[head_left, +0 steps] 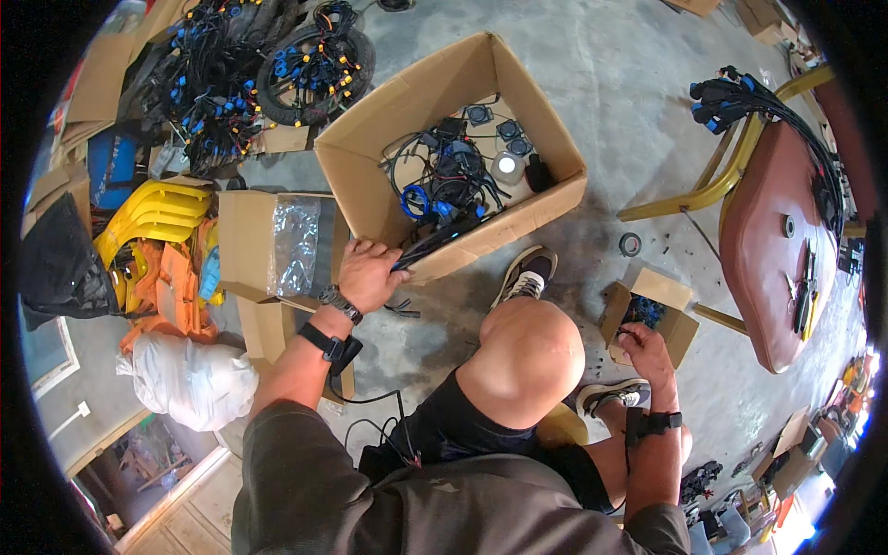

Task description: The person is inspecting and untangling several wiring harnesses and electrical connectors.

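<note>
My left hand [368, 276] is closed over the near left corner of a large open cardboard box [527, 215]. Inside lies a tangle of black cables [453, 166], with a blue coiled cable [416, 200], small dark square parts [478, 115] and a round white-topped part [507, 166]. A dark strip runs along the box's near wall beside my left fingers. To the right, my right hand [647, 353] is at the near edge of a small open cardboard box [680, 335] of small blue and black pieces [645, 312]. Its fingers are pinched; what they hold is hidden.
A brown padded chair [768, 240] at right bears black cables [740, 100], a tape roll [788, 225] and hand tools [807, 291]. Another tape roll [630, 244] lies on the floor. At left are cable bundles [208, 92], yellow plastic parts [153, 217] and a white bag [190, 379].
</note>
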A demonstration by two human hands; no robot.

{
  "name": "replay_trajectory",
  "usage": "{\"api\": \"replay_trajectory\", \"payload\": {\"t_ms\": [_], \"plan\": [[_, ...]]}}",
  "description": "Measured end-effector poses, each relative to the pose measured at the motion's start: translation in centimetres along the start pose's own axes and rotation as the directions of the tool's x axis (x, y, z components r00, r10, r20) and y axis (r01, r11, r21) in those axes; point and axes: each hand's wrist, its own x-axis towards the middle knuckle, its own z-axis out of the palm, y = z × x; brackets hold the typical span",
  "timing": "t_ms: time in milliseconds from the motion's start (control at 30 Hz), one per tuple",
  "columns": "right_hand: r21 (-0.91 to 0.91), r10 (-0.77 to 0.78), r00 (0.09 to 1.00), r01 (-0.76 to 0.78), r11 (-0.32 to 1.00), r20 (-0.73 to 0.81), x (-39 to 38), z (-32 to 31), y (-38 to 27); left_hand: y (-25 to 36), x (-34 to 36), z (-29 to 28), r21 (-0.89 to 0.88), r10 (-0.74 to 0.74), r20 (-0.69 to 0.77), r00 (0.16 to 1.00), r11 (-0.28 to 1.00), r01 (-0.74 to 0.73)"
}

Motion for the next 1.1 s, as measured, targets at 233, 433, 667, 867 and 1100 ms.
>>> {"api": "replay_trajectory", "payload": {"t_ms": [233,433,667,867,1100], "plan": [[0.043,0.008,1.000,-0.008,0.999,0.002,0.1,-0.1,0.1,-0.4,1.8,-0.6,0.114,-0.093,0.283,0.955,0.991,0.063],[0.057,0.080,0.996,-0.081,0.995,0.029,0.0,-0.2,-0.5,1.2,2.2,1.3,-0.047,-0.080,0.204,0.976,0.995,0.092],[-0.035,-0.032,0.999,0.031,0.999,-0.004,-0.1,0.0,-0.2,2.4,3.5,4.7,-0.072,-0.085,0.235,0.968,0.992,0.104],[0.005,-0.061,0.998,0.061,0.998,0.006,0.7,0.4,1.2,3.1,3.7,4.2,-0.025,-0.141,0.250,0.958,0.988,0.152],[-0.006,-0.016,1.000,0.017,1.000,0.020,0.6,0.4,0.4,3.2,3.3,5.0,0.006,-0.144,0.173,0.974,0.989,0.145]]}}
